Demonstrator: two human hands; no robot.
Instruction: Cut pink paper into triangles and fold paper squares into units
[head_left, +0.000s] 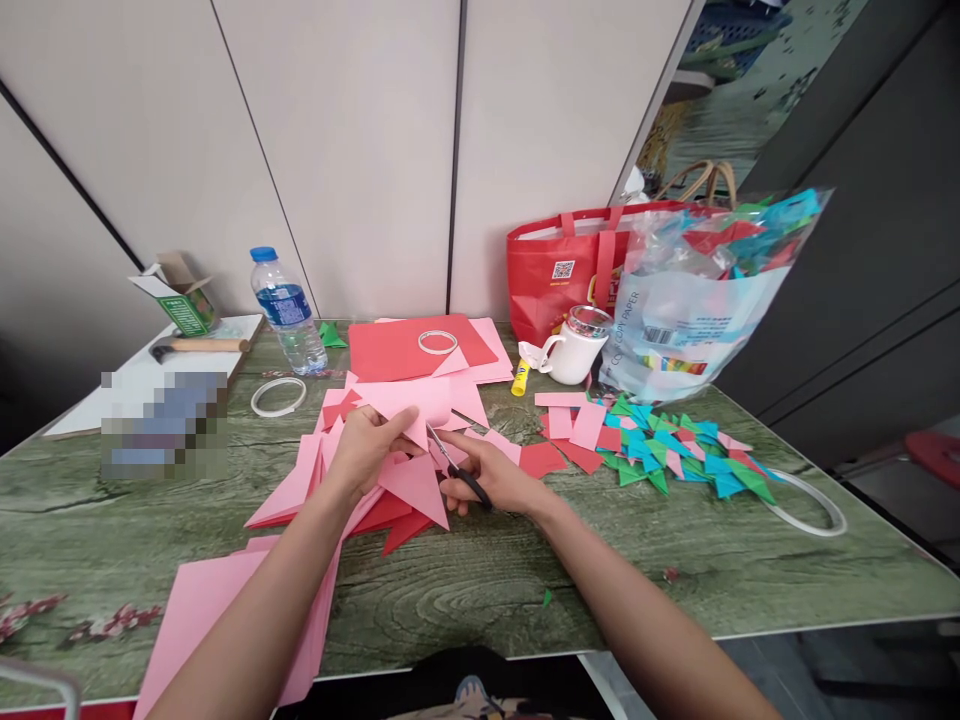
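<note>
Pinched in my left hand (369,445) is a sheet of pink paper (431,400), held up over a pile of cut paper. My right hand (495,472) is closed round the black handles of a pair of scissors (457,466), whose blades are at the paper's lower right edge. Below both hands lie pink triangular pieces (416,487) and some red pieces (382,512). A stack of pink sheets (202,620) sits at the near left, partly covered by my left forearm. Red sheets (390,345) with a tape roll (438,342) on top lie behind.
At the right are small green, blue and pink scraps (660,445) and a white ring (814,505). A white mug (574,355), glue stick (520,378), red bag (540,280) and plastic bag (675,320) stand behind. Leftward are a water bottle (289,310), tape roll (278,397) and hammer (202,345).
</note>
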